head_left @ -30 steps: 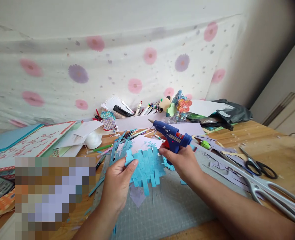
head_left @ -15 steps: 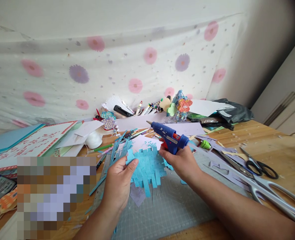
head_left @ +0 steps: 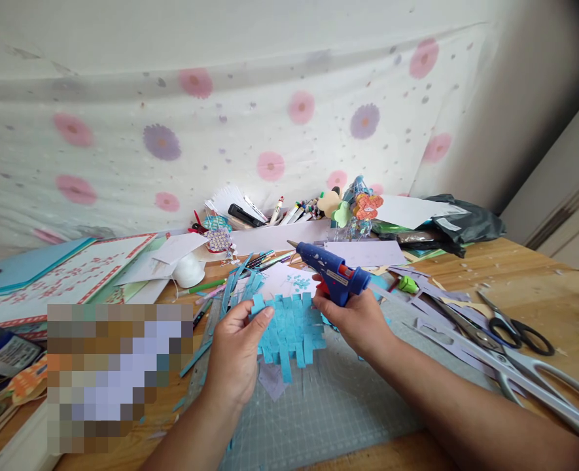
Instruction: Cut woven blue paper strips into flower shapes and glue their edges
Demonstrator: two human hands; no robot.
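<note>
Between thumb and fingers, my left hand point(head_left: 237, 343) pinches a woven piece of blue paper strips point(head_left: 292, 330) by its left edge. The weave has uneven strip ends at top and bottom and is held up over the grey cutting mat point(head_left: 328, 418). My right hand point(head_left: 355, 320) is wrapped round the handle of a blue hot glue gun point(head_left: 335, 271), just above the weave's right corner. Its nozzle points to the upper left, away from the paper. A clear glue stick seems to stick out of its back. Below the weave lies a lilac paper scrap point(head_left: 273, 381).
At right lie large silver scissors point(head_left: 527, 373) and black-handled scissors point(head_left: 519, 333) among lilac paper offcuts. Loose blue strips point(head_left: 230, 288) and pens sit behind my left hand. A white thread spool point(head_left: 190, 269), stacked papers point(head_left: 73, 275) and a marker box point(head_left: 284, 237) stand farther back.
The view has shifted slightly, so the surroundings sit a little farther right. The woven piece is tilted slightly differently. Both hands keep the same holds.
</note>
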